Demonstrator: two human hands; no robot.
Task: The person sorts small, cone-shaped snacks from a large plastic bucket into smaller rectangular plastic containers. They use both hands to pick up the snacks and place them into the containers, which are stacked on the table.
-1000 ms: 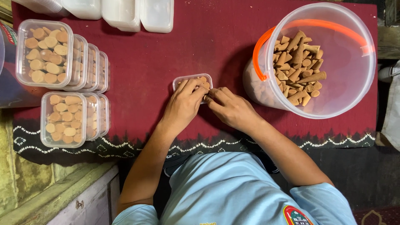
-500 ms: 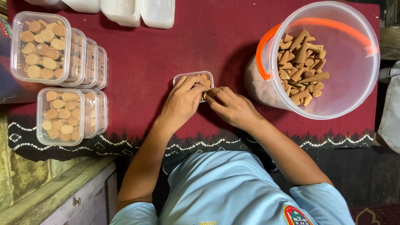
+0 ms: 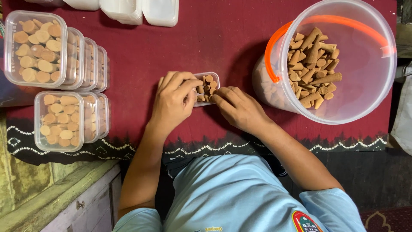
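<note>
Head view: left hand [image 3: 174,101] and right hand [image 3: 239,108] on small clear box [image 3: 209,84] of brown cones.

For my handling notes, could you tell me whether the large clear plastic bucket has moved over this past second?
No. The large clear plastic bucket keeps its place on the dark red cloth.

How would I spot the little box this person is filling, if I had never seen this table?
Start at the dark red cloth and its big clear plastic bucket with an orange handle. Left of it, both hands, left hand and right hand, meet over a small clear plastic box of brown cones. Unlike the stacked boxes at far left, it sits alone, lidless.
</note>
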